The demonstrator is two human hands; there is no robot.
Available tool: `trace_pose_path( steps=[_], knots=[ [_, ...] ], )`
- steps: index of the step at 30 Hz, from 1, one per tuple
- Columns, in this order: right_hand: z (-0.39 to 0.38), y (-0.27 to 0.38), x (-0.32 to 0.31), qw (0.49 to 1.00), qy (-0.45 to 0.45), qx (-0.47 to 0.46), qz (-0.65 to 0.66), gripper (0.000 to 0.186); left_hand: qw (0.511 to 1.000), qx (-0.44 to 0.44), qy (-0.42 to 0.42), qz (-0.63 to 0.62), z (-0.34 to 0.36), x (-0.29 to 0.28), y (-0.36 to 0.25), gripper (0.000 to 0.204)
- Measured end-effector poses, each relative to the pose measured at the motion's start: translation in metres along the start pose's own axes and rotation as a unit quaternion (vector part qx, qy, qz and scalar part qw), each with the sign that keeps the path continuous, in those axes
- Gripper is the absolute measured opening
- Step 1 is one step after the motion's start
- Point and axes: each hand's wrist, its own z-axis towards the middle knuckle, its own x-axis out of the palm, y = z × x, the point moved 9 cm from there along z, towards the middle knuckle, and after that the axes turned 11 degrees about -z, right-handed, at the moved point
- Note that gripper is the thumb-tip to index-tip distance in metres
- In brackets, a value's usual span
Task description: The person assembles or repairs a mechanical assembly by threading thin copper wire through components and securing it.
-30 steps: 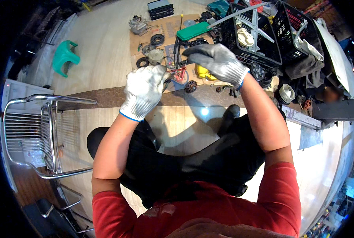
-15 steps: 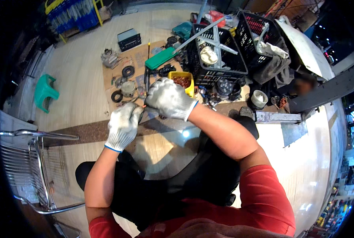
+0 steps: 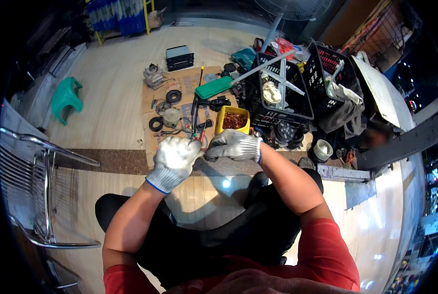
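Observation:
My left hand [image 3: 174, 160], in a white knit glove with a blue cuff edge, is closed with its fingertips pointing to the right. Close beside it, my right hand [image 3: 234, 146], gloved the same way, is also closed and reaches in from the right. The fingertips of both nearly meet over a small dark and reddish piece whose kind I cannot make out. Just beyond the right hand sits a yellow container [image 3: 227, 111] filled with small copper-coloured pieces. Past the left hand, a round metal part [image 3: 171, 117] and a black ring [image 3: 155, 124] lie on a cardboard sheet [image 3: 153, 102].
Black crates [image 3: 283, 117] holding tools and cloth stand at the right, with a green-ended metal arm [image 3: 215, 88] sticking out. A white fan wheel [image 3: 322, 150] lies near a grey beam. A green stool [image 3: 67, 100] and a metal chair [image 3: 47, 196] are at the left.
My two hands have come level, with the right one lower and its back turned differently. The view has shifted, so the floor things appear farther right, and the yellow container shows more fully.

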Motion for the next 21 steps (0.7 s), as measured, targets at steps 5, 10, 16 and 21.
trace_pose_path(
  steps=[5, 10, 16, 21],
  knots=[
    [-0.008, 0.017, -0.013, 0.991, -0.067, -0.052, -0.100, 0.024, 0.997, -0.039, 0.005, -0.062, -0.003, 0.000, 0.007, 0.019],
    [-0.023, 0.046, -0.027, 0.903, -0.253, -0.154, -0.312, 0.017, 0.964, -0.192, 0.024, -0.184, -0.009, 0.016, 0.032, 0.025],
    [-0.017, 0.053, -0.018, 0.798, -0.304, -0.095, -0.511, 0.015, 0.772, -0.430, 0.062, -0.464, -0.036, 0.051, 0.063, 0.039],
    [-0.015, 0.040, -0.020, 0.861, -0.265, -0.103, -0.422, 0.019, 0.818, -0.393, 0.112, -0.404, -0.024, 0.037, 0.056, 0.035]
  ],
)
